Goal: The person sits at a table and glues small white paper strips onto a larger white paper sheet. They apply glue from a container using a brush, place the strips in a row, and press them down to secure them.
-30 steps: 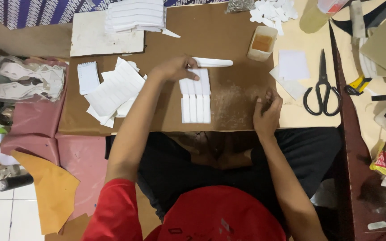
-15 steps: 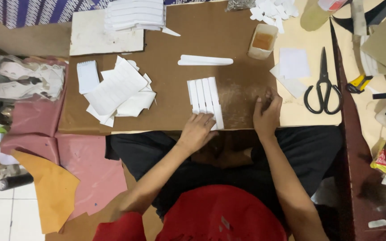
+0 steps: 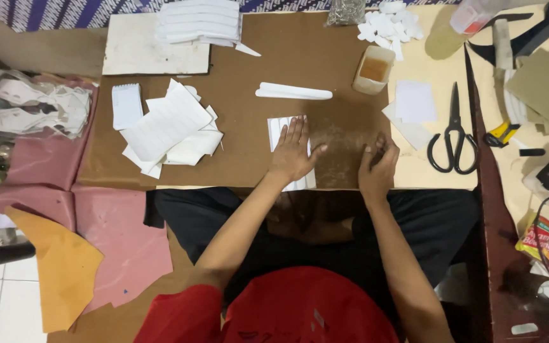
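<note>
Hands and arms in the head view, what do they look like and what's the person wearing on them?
Both arms are bare from above the elbow down. The left hand and right hand wear no gloves, and no rings or watch can be seen. A red top with short sleeves covers the shoulders.

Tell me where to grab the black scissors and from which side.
Grip the scissors at the two handle loops, which lie at the near end toward the person; the closed blades point away. Come from the near side with the right hand, which rests closest. They lie flat on the tan sheet, so lift from above.
</note>
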